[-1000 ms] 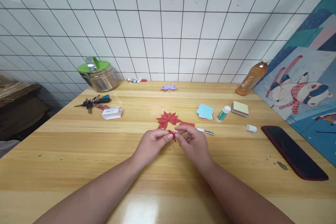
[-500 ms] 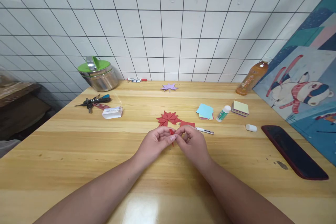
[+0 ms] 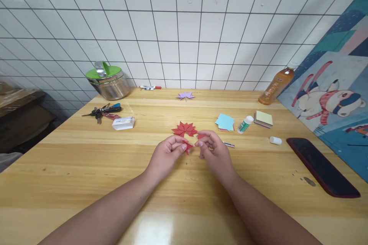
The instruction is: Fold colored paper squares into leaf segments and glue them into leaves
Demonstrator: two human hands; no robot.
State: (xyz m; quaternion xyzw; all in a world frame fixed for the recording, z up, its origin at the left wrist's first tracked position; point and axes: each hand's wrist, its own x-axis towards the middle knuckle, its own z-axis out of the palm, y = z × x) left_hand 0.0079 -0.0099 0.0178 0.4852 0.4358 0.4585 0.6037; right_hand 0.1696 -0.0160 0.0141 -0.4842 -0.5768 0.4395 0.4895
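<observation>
My left hand [image 3: 167, 154] pinches a small folded red paper piece [image 3: 187, 147] between thumb and fingers, its pointed end hanging down. Just to the right of it, my right hand [image 3: 215, 152] has curled fingers apart, with nothing visible held in them. Beyond both hands lies a red paper leaf shape [image 3: 184, 128] of several pointed folded parts, open at its near side. Partly covered by my right hand is a flat red paper [image 3: 201, 136]. A utility knife [image 3: 229, 144] shows only its end beside that hand.
To the right are blue sticky notes [image 3: 224, 121], a glue stick [image 3: 245, 124], its white cap [image 3: 275, 140], a notepad [image 3: 263, 118], a bottle [image 3: 277, 85] and a phone [image 3: 322, 166]. A purple paper leaf [image 3: 185, 95] lies behind. Keys [image 3: 99, 113], a small box [image 3: 123, 123] and a pot [image 3: 110, 84] stand left.
My right hand has let go of the red paper piece and moved slightly right, covering more of the knife. In my left hand the piece has turned, showing a wider face.
</observation>
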